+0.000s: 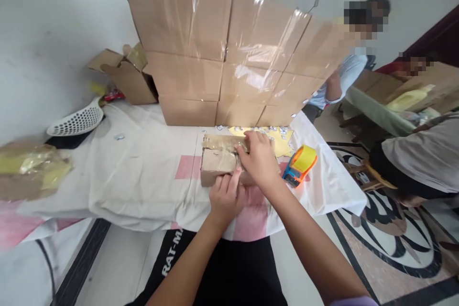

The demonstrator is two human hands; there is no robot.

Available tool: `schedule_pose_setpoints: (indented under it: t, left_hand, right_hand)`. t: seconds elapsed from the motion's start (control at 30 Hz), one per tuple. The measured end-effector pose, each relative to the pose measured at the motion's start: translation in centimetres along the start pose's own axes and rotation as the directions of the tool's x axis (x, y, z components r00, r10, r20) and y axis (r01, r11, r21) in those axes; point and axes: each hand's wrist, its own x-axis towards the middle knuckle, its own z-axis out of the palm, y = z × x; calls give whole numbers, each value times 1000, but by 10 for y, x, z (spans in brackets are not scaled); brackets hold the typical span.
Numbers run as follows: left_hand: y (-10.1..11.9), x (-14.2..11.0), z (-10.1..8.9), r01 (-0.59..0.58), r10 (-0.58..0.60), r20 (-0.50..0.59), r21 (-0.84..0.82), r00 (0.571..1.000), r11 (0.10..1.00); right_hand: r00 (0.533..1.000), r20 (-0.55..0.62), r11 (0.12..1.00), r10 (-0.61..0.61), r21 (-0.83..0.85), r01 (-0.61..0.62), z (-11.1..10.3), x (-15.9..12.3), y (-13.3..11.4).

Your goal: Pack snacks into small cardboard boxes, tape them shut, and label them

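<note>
A small cardboard box [217, 160] with clear tape across its top lies on the cloth-covered table in front of me. My left hand [226, 193] is closed against its near side, fingers bent, with one digit reaching up onto the top face. Over the box's right part lies my right hand [261, 158], its fingers curled toward the far edge and its thumb pointing left across the tape. The two hands nearly meet, and they hide the right end of the box. To the right of my right hand rests an orange and blue tape dispenser [300, 165] with a yellow roll.
A tall taped cardboard panel [222, 57] stands behind the box. Yellow paper [283, 141] with small scraps lies at its foot. On the left are an open carton [131, 79], a white perforated slipper-like object [77, 119] and a taped bundle [32, 169]. People sit at the right.
</note>
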Motion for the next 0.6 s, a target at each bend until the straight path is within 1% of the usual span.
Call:
schedule_pose_setpoints:
  t: [0.1,0.17,0.2,0.27,0.3,0.33,0.37,0.4,0.43,0.47,0.5,0.53,0.57,0.6]
  left_hand:
    - [-7,-5,-1,-26,27,26,-60,999,998]
    - [-16,-8,-3,-45,57,67,-171,996,984]
    - [-22,-10,-5,-58,79,80,-238,994,969]
    - [-35,-11,-11,-89,124,75,-354,989,931]
    - [-43,-11,-16,-99,132,60,-387,990,917]
    - [-52,-10,-22,-99,125,38,-400,991,911]
    - [-61,-8,-28,-85,98,14,-397,995,914]
    - [-71,-4,-35,-47,43,-18,-387,999,921]
    - [-81,0,-43,13,-33,-46,-376,998,927]
    - [-91,6,-50,85,-112,-53,-369,992,926]
    - [-101,12,-57,157,-177,-22,-368,984,916]
    - [-111,19,-64,221,-219,49,-370,974,902]
    - [-121,25,-70,267,-225,154,-375,962,888]
    - [-131,31,-75,300,-204,271,-383,941,874]
  right_hand:
    - [998,-53,991,14,-130,-21,-2,-5,-12]
    - [998,-50,985,41,-166,-48,-5,-3,-15]
    - [997,-38,982,65,-173,-70,-8,-1,-12]
    - [991,-9,984,131,-122,-131,-20,5,2]
    - [984,8,982,176,-65,-175,-28,7,13]
    - [975,27,975,219,27,-219,-37,8,26]
    - [961,58,953,271,127,-276,-45,8,38]
    - [937,102,919,333,189,-347,-53,6,49]
    - [913,158,885,377,229,-405,-58,3,58]
    - [893,219,867,392,238,-439,-60,0,64]
    - [880,263,863,395,224,-454,-60,-4,65]
    - [875,289,868,389,202,-453,-57,-8,63]
    - [877,297,878,377,186,-440,-52,-11,57]
    - [884,294,885,362,189,-425,-45,-14,50]
